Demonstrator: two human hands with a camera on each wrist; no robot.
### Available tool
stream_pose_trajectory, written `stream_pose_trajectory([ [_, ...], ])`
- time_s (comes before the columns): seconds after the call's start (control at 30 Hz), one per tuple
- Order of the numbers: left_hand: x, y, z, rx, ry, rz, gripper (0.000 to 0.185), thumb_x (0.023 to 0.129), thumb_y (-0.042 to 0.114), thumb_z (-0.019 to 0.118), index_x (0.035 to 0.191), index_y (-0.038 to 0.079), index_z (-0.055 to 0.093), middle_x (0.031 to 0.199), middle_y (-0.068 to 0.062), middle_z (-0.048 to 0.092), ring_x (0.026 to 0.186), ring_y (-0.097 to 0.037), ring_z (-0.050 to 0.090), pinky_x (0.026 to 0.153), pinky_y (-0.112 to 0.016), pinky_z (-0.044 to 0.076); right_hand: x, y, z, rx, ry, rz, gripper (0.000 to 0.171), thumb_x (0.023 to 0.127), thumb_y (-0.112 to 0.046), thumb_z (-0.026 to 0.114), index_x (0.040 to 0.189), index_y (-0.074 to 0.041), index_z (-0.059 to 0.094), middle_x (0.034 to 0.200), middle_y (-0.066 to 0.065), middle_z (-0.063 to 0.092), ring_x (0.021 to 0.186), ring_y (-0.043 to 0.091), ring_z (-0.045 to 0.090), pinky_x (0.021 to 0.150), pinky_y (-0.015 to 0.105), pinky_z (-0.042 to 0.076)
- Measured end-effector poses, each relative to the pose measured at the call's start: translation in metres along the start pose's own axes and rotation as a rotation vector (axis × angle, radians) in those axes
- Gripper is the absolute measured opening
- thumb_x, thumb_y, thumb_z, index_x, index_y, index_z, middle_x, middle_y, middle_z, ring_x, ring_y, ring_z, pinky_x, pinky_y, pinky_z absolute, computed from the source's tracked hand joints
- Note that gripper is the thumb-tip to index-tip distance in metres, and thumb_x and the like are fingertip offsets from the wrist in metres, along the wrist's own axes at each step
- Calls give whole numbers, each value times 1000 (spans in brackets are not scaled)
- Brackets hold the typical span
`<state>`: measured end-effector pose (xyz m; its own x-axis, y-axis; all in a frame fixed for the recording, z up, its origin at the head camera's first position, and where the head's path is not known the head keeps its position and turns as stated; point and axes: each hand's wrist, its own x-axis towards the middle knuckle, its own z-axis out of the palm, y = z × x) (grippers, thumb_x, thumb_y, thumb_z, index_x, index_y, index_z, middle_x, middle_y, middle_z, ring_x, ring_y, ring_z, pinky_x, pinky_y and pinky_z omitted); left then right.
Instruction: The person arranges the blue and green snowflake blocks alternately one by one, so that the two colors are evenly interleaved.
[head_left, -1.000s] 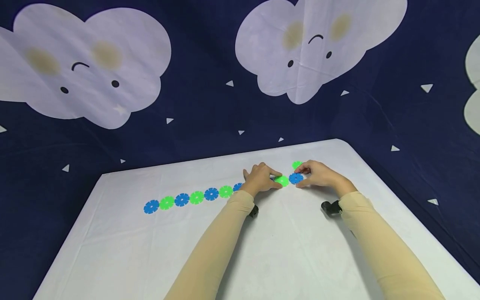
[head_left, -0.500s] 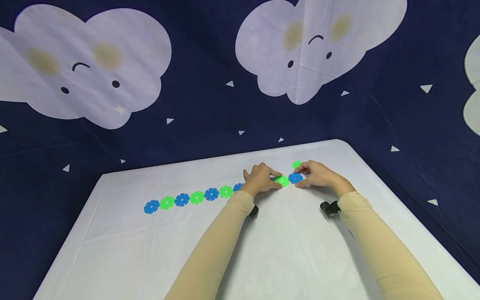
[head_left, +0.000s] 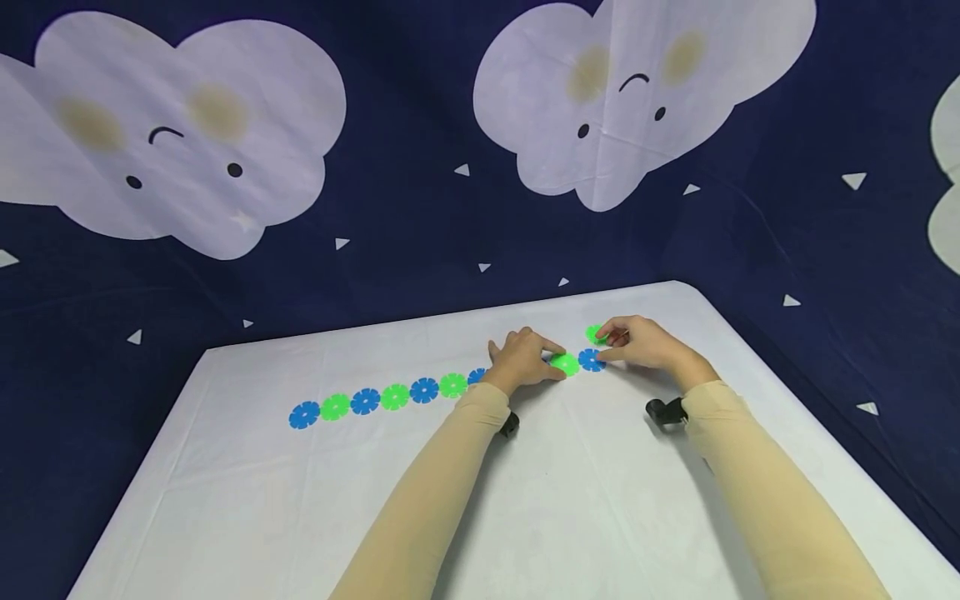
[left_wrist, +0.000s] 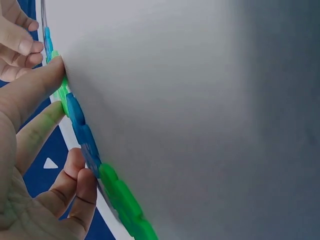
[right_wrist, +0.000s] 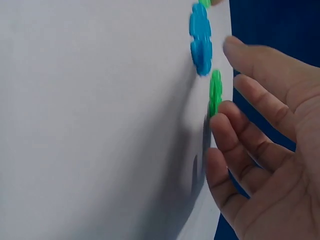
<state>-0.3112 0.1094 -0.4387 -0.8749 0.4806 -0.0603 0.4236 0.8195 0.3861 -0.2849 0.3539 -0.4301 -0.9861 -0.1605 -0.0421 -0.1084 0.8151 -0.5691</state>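
A flat chain of alternating blue and green notched discs (head_left: 423, 389) lies across the white table (head_left: 300, 517). My left hand (head_left: 551, 360) rests on its right part, one fingertip pressing on a green disc (head_left: 564, 364) (left_wrist: 62, 92). The last blue disc (head_left: 591, 360) (right_wrist: 201, 45) joins that green one. My right hand (head_left: 609, 343) (right_wrist: 227, 85) has relaxed fingers, and one fingertip touches a loose green disc (head_left: 596, 334) (right_wrist: 215, 92) just beyond the chain's end. The discs under my left hand are hidden in the head view.
A dark blue backdrop with white clouds (head_left: 600, 100) hangs behind and to the right of the table. The table's far edge (head_left: 450, 317) and right edge (head_left: 810, 400) are close to my hands. Black wrist cameras (head_left: 663, 411) sit under both forearms.
My right hand has left the end blue disc and moved slightly away to the loose green disc. My left hand has stayed on the chain.
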Motion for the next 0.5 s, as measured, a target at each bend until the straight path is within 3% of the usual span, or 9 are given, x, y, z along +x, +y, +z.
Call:
stream_pose_trajectory([
  [0.17,0,0,-1,-3,7,3,45,78,51,82,122,44,71,135,-1,60,130,-29,50,113,-77,17,5,3,-7,-18,49,25,44,89,-27,76,124,-3,65,108,16,68,101,29,63,91,44,49],
  [0.5,-1,0,-1,15,-8,3,45,79,53,81,122,46,70,135,-2,59,129,-29,50,113,-77,17,19,5,-7,-91,15,129,58,89,-39,75,131,-1,61,119,21,63,106,32,56,94,48,47],
])
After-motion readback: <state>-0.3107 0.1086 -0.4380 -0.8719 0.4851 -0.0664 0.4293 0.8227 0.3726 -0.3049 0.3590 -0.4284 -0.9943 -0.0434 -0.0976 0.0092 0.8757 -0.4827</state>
